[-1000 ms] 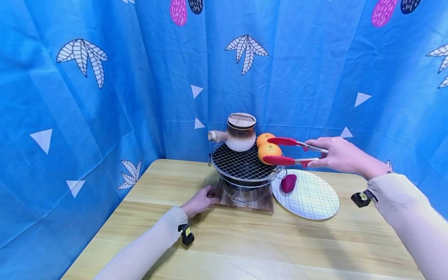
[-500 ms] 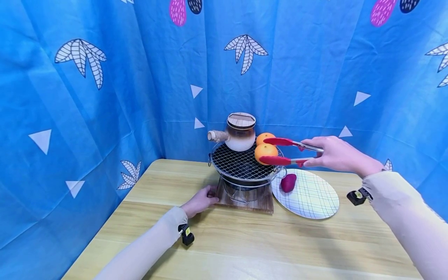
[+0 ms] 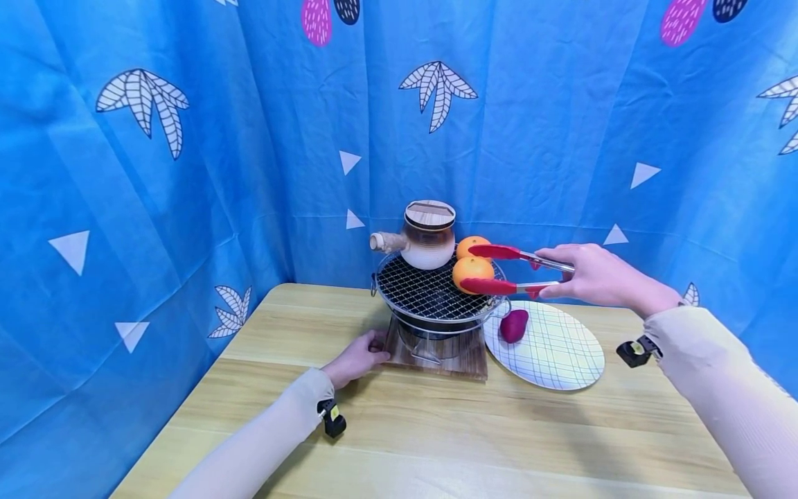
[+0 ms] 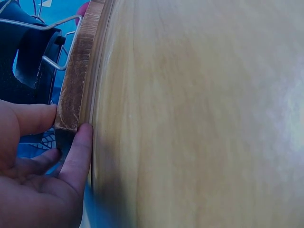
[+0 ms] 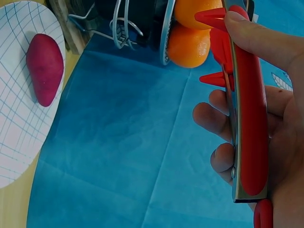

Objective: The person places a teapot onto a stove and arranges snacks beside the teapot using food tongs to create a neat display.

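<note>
My left hand (image 3: 358,359) pinches the left corner of a dark wooden board (image 3: 464,357), with thumb and fingertips at its edge in the left wrist view. On the board stands a round grill (image 3: 424,294) with a black mesh top. My right hand (image 3: 601,276) holds red-tipped metal tongs (image 5: 251,114), reaching over the grill from the right. Their spread tips lie against the front orange (image 3: 472,272) on the mesh. Right behind it sits a second orange (image 3: 469,245), partly hidden by the upper tip. A clay pot (image 3: 430,248) with wooden lid and side handle stands beside them.
A white checked oval plate (image 3: 564,346) lies right of the board, bearing a dark purple-red fruit-like piece (image 3: 514,326). The light wooden table (image 3: 399,430) runs up to a blue patterned curtain (image 3: 530,138) at the back and left.
My right hand and the tongs have shifted slightly left, and the front orange has moved left with them over the mesh. My left hand has stayed at the board's corner.
</note>
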Motion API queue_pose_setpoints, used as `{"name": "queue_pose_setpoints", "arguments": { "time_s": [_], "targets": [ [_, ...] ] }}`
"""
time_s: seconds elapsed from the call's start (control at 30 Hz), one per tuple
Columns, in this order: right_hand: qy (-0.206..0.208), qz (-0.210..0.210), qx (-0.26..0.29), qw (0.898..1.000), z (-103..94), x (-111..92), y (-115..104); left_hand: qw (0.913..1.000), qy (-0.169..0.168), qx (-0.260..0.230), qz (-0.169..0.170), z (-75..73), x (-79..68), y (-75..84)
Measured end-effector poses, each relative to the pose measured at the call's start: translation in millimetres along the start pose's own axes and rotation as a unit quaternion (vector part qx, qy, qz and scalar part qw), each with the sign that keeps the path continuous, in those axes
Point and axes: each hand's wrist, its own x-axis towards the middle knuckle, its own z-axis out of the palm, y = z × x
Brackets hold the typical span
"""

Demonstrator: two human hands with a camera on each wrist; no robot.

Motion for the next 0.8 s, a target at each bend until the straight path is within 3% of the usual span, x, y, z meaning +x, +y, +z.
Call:
{"name": "queue_pose_setpoints", "arguments": {
  "time_s": [0.8],
  "targets": [
    [0.01, 0.022, 0.004, 1.0, 1.4, -25, 19, 0.9996, 0.01, 0.027, 0.006, 0.8, 0.2, 0.2]
  ]
}}
